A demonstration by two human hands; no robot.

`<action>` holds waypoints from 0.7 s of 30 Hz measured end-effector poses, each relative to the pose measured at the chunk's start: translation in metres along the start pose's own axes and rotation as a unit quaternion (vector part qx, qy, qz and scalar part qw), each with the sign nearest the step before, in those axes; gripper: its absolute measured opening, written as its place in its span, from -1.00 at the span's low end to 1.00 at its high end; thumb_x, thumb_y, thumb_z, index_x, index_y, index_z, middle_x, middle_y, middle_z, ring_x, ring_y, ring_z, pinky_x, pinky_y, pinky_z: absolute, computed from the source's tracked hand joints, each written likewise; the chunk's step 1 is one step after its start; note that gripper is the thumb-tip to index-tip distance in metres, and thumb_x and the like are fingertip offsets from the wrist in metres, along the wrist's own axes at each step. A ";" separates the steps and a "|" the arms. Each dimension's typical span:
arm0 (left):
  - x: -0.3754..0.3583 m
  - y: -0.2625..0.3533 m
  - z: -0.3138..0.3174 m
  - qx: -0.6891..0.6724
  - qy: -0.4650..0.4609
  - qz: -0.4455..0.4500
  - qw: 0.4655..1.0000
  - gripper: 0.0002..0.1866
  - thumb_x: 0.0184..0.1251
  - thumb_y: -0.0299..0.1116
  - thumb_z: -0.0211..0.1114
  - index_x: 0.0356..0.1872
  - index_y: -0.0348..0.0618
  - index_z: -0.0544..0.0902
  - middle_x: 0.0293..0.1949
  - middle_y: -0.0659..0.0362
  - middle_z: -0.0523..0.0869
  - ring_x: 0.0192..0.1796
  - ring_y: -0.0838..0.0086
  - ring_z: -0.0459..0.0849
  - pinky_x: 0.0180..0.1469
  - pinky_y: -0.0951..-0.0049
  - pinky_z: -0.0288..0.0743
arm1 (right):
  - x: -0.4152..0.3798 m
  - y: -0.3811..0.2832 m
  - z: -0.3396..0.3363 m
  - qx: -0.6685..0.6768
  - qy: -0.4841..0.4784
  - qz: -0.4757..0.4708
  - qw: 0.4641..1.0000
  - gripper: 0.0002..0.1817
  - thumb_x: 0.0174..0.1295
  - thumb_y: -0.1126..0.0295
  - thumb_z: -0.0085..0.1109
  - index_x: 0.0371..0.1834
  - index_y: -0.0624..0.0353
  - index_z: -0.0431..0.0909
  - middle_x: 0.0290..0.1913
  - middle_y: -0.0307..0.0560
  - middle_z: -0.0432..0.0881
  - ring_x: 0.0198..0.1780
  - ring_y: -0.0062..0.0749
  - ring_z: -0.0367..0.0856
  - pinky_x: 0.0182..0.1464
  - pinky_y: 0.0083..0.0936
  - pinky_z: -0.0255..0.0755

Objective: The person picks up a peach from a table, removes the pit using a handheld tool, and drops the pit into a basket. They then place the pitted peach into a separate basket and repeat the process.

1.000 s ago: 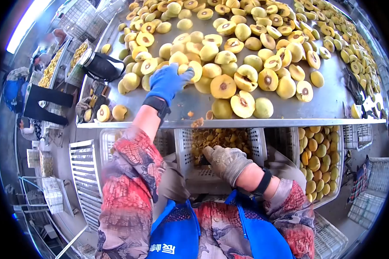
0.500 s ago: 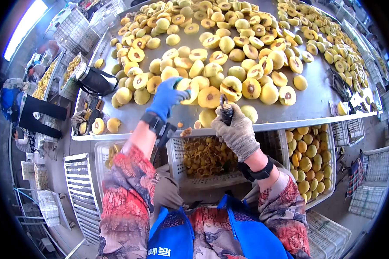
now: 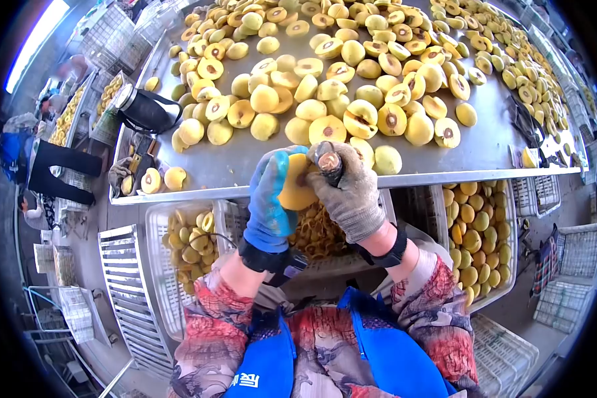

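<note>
My left hand (image 3: pixel 270 196), in a blue glove, is closed around a yellow fruit half (image 3: pixel 297 186) above the front edge of the metal table (image 3: pixel 444 174). Close against it, my right hand (image 3: pixel 351 192), in a grey knit glove, grips a dark-handled tool (image 3: pixel 330 164). The tool's working end is hidden between the fruit and my glove. Just beyond both hands lie many halved fruits (image 3: pixel 392 119), some with the cut face and brown centre up. Beneath my hands, a crate holds scraps and peel-like pieces (image 3: pixel 317 233).
A crate of fruit halves (image 3: pixel 191 247) is below at the left, and a crate of whole-looking fruit (image 3: pixel 476 239) at the right. A black jug (image 3: pixel 149 111) stands on the table's left side. A person's dark trousers (image 3: pixel 63 174) show at far left.
My left hand has come back from the pile toward my body with a fruit half. Both hands now meet at the table edge, and the tool's handle end has turned upward.
</note>
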State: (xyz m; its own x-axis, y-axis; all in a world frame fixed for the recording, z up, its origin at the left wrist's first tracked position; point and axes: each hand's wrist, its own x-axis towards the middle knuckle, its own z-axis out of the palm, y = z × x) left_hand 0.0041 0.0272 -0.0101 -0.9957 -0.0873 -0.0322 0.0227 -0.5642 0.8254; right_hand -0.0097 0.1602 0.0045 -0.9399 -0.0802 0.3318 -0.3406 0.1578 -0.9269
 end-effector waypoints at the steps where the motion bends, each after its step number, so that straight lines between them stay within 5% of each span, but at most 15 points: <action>1: -0.002 -0.004 0.001 -0.026 0.002 0.005 1.000 -0.67 0.39 -0.19 0.10 -0.03 -0.24 0.52 -0.09 0.14 0.62 -0.03 0.46 0.57 0.08 0.41 0.42 | 0.000 0.001 0.000 -0.017 -0.002 -0.006 1.000 -0.60 -0.02 0.48 0.29 -0.05 0.11 0.48 -0.21 0.04 0.62 -0.17 -0.07 0.63 -0.12 -0.36 0.50; 5: -0.003 -0.014 -0.015 -0.003 -0.024 -0.023 0.999 -0.67 0.42 -0.19 0.06 0.00 -0.22 0.49 -0.08 0.14 0.60 -0.02 0.45 0.56 0.10 0.40 0.41 | 0.001 0.002 0.000 -0.026 -0.040 0.011 0.999 -0.67 -0.01 0.51 0.21 -0.11 0.08 0.48 -0.26 0.05 0.60 -0.19 -0.01 0.60 -0.17 -0.32 0.49; 9: -0.004 -0.015 -0.012 0.016 0.003 -0.005 1.000 -0.65 0.42 -0.17 0.04 0.00 -0.26 0.48 -0.08 0.07 0.60 -0.01 0.38 0.57 0.09 0.36 0.44 | 0.000 0.001 0.001 -0.091 -0.088 -0.077 0.989 -0.72 0.00 0.45 0.19 -0.17 0.05 0.44 -0.28 0.05 0.57 -0.25 0.04 0.58 -0.20 -0.22 0.47; 12: 0.006 -0.012 -0.020 0.059 -0.002 0.043 0.997 -0.62 0.41 -0.16 0.04 0.00 -0.31 0.47 -0.08 0.00 0.59 -0.01 0.27 0.59 0.07 0.28 0.47 | -0.008 -0.006 0.002 -0.106 -0.138 -0.053 0.983 -0.70 0.03 0.41 0.20 -0.14 0.06 0.42 -0.25 0.06 0.57 -0.22 0.07 0.57 -0.19 -0.18 0.47; 14: 0.010 0.013 -0.014 -0.096 -0.005 0.005 0.995 -0.59 0.41 -0.15 0.03 0.00 -0.34 0.46 -0.07 -0.04 0.59 -0.02 0.18 0.60 0.06 0.23 0.50 | -0.011 -0.007 0.006 -0.094 -0.154 0.058 0.982 -0.66 0.06 0.34 0.24 -0.10 0.08 0.39 -0.26 0.13 0.58 -0.20 0.14 0.57 -0.20 -0.13 0.46; 16: 0.010 0.014 -0.023 -0.080 -0.017 0.030 0.996 -0.56 0.40 -0.11 0.02 0.03 -0.33 0.44 0.00 -0.08 0.56 -0.02 0.11 0.59 0.08 0.14 0.49 | -0.008 -0.005 0.007 -0.146 -0.207 0.154 0.955 -0.63 0.07 0.29 0.25 -0.09 0.10 0.37 -0.28 0.18 0.59 -0.21 0.17 0.57 -0.21 -0.10 0.46; 18: 0.004 0.015 -0.023 -0.045 -0.031 0.024 0.998 -0.50 0.37 -0.03 0.03 0.04 -0.31 0.43 0.07 -0.08 0.53 0.02 0.11 0.57 0.10 0.10 0.47 | -0.014 0.000 0.013 -0.134 -0.199 0.140 0.961 -0.61 0.08 0.26 0.25 -0.11 0.15 0.34 -0.34 0.26 0.59 -0.23 0.20 0.57 -0.23 -0.05 0.46; 21: -0.003 0.012 -0.020 -0.056 -0.027 0.040 0.997 -0.60 0.36 -0.19 0.07 0.04 -0.32 0.44 0.03 -0.12 0.55 0.02 0.09 0.59 0.09 0.10 0.49 | -0.020 0.004 0.021 -0.111 -0.195 0.131 0.966 -0.63 0.10 0.30 0.20 -0.12 0.19 0.30 -0.39 0.30 0.57 -0.25 0.22 0.57 -0.25 -0.02 0.44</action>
State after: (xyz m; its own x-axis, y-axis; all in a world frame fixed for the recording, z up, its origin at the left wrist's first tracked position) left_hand 0.0091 0.0041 -0.0120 -0.9935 -0.0936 0.0646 0.1099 -0.6457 0.7557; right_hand 0.0085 0.1420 -0.0090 -0.9296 -0.3665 -0.0393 -0.1301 0.4259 -0.8954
